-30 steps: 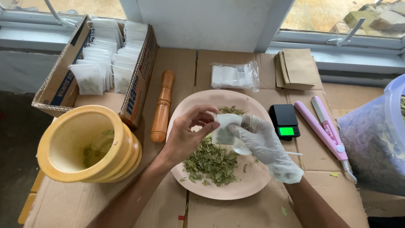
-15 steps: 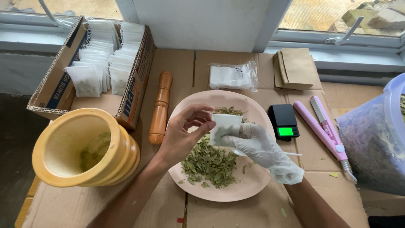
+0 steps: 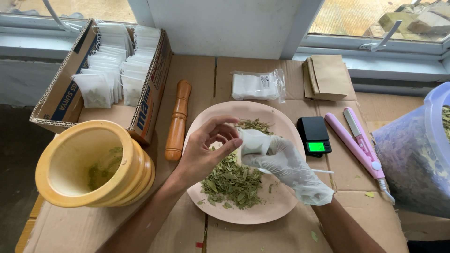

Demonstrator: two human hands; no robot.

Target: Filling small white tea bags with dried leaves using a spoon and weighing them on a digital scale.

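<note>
Pinching the upper left edge of a small white sachet (image 3: 253, 140), the bare left hand (image 3: 202, 152) has thumb and forefinger closed on the paper, remaining fingers curled loosely above. The gloved right hand (image 3: 289, 167) grips the same sachet from the right and below, fingers folded round its lower part. Whether the sachet mouth is open cannot be told. A thin white stick (image 3: 323, 171) projects to the right from beneath the glove.

Both hands and the sachet sit above a pale pink plate (image 3: 281, 119), which carries a heap of dried green leaf pieces (image 3: 230, 181) directly under the hands. Just right of the plate stands a small black scale (image 3: 314, 136) with a lit green display; beside that lies a pink sealing iron (image 3: 357, 145). A wooden pestle (image 3: 177, 121) lies left of the plate, and a yellow mortar (image 3: 89, 165) stands further left. Behind it, a cardboard box (image 3: 61, 93) holds rows of filled white sachets. A clear packet of empty sachets (image 3: 258, 85) and brown envelopes (image 3: 328, 77) lie at the far edge. A translucent tub (image 3: 417, 154) of leaves occupies the right side.
</note>
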